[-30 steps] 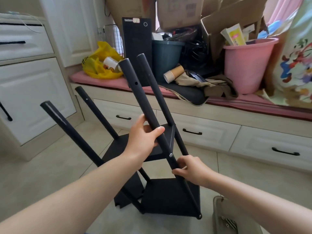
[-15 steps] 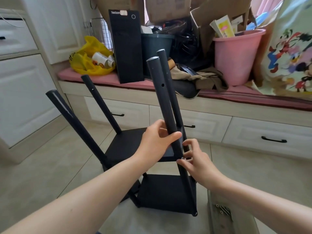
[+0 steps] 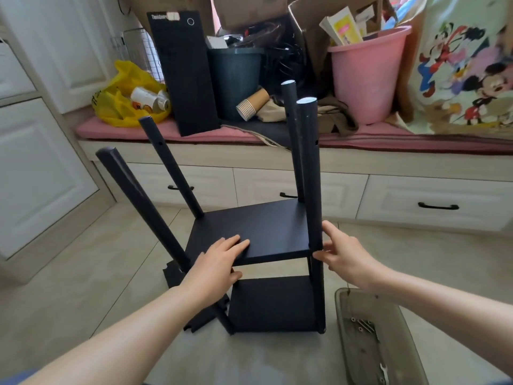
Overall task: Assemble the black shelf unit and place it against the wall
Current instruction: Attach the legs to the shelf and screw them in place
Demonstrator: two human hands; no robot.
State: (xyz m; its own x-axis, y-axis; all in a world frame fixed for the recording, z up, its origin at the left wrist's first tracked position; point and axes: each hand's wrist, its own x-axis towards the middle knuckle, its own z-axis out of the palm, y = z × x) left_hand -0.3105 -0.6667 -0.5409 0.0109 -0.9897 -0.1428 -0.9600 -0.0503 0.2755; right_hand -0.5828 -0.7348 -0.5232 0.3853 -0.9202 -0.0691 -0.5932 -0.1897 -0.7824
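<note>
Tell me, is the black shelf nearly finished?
Partly: upper board and lower board sit between four posts. The left hand rests on the upper board; the right hand touches the front post. Post-top holes are empty, screws wait in the tray, and it stands mid-floor.

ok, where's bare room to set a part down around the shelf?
Beige tile floor left of the black four-post shelf unit, toward the white cabinet; also tile right of it, between the white drawers and the grey screw tray. Pink-cushioned bench is crowded.
</note>
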